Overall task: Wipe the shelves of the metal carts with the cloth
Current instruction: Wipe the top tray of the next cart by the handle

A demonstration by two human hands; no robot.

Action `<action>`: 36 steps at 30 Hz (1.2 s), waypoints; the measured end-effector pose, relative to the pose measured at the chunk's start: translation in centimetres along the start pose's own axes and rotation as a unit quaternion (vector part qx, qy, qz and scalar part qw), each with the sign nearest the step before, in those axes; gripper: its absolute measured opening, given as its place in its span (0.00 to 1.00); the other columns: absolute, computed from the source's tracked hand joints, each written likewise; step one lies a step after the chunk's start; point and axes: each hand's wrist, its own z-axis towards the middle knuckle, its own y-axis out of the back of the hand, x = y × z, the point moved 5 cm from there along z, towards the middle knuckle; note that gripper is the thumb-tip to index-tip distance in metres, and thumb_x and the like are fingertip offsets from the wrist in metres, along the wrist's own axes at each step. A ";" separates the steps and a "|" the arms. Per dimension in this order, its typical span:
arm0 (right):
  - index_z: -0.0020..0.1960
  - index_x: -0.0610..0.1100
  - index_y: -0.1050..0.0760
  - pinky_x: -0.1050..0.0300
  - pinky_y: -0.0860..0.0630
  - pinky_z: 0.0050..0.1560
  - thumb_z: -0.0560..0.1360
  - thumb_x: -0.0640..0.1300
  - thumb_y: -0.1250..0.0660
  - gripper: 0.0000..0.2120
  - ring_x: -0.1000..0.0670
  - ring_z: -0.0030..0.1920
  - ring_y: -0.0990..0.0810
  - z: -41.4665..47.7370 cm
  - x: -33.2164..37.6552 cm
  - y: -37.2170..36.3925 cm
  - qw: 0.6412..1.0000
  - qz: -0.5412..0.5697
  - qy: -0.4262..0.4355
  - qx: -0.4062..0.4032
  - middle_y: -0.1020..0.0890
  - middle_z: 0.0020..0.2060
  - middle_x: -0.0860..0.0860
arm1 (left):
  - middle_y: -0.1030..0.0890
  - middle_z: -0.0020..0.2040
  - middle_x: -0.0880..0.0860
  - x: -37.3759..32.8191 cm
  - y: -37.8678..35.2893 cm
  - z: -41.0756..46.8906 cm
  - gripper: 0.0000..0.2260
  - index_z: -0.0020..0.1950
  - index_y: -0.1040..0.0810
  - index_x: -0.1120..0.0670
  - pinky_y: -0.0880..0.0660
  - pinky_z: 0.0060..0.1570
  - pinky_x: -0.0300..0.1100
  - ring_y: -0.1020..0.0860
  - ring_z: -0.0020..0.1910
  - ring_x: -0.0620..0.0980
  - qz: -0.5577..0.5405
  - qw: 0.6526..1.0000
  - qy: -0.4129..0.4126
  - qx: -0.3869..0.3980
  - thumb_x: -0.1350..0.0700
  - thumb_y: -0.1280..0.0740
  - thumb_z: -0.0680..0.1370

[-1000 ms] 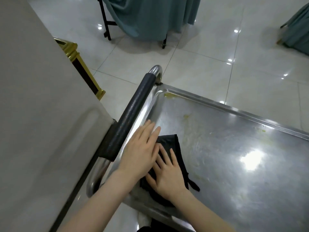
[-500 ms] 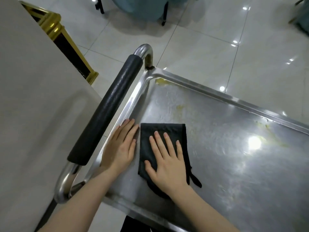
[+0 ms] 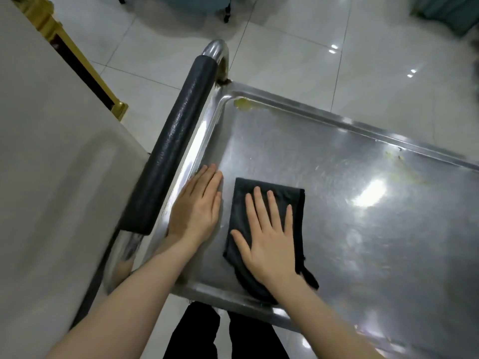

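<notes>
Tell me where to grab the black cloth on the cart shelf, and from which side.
Pinch the cloth at its far right corner, coming from above. It lies folded flat on the shelf, and the right hand presses open on its middle, so only the far strip past that hand is bare.

Glossy tiled floor (image 3: 285,60), gold-trimmed stand (image 3: 118,108) beside a beige panel (image 3: 51,177)
</notes>
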 end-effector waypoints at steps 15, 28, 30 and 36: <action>0.80 0.53 0.56 0.39 0.59 0.76 0.82 0.63 0.55 0.30 0.52 0.79 0.58 9.8 -8.1 3.4 0.990 0.017 -0.141 0.008 0.56 0.80 0.55 | 0.52 0.79 0.63 -3.6 -2.6 1.5 0.25 0.77 0.40 0.44 0.60 0.76 0.56 0.57 0.78 0.62 0.053 0.997 0.000 0.063 0.43 0.45 0.80; 0.80 0.54 0.54 0.35 0.56 0.75 0.76 0.62 0.51 0.35 0.52 0.79 0.59 -3.2 -5.4 2.1 0.989 0.015 -0.148 0.011 0.54 0.80 0.56 | 0.55 0.79 0.62 -3.5 -2.7 0.5 0.25 0.78 0.44 0.41 0.58 0.75 0.61 0.59 0.78 0.63 0.064 0.995 0.000 0.078 0.41 0.50 0.80; 0.80 0.56 0.55 0.33 0.58 0.74 0.75 0.63 0.54 0.34 0.52 0.78 0.60 1.5 -7.6 2.8 0.980 0.021 -0.198 0.002 0.56 0.79 0.57 | 0.52 0.80 0.58 -4.0 -2.7 0.7 0.24 0.77 0.43 0.42 0.60 0.74 0.61 0.57 0.79 0.60 0.054 0.995 -0.034 0.073 0.42 0.47 0.81; 0.79 0.59 0.57 0.32 0.59 0.74 0.80 0.66 0.56 0.31 0.50 0.79 0.61 4.9 -9.5 2.6 0.977 0.008 -0.214 -0.016 0.57 0.79 0.58 | 0.43 0.79 0.49 -4.6 -3.2 1.1 0.23 0.77 0.39 0.45 0.54 0.75 0.55 0.49 0.79 0.51 0.051 0.991 -0.089 0.091 0.44 0.46 0.82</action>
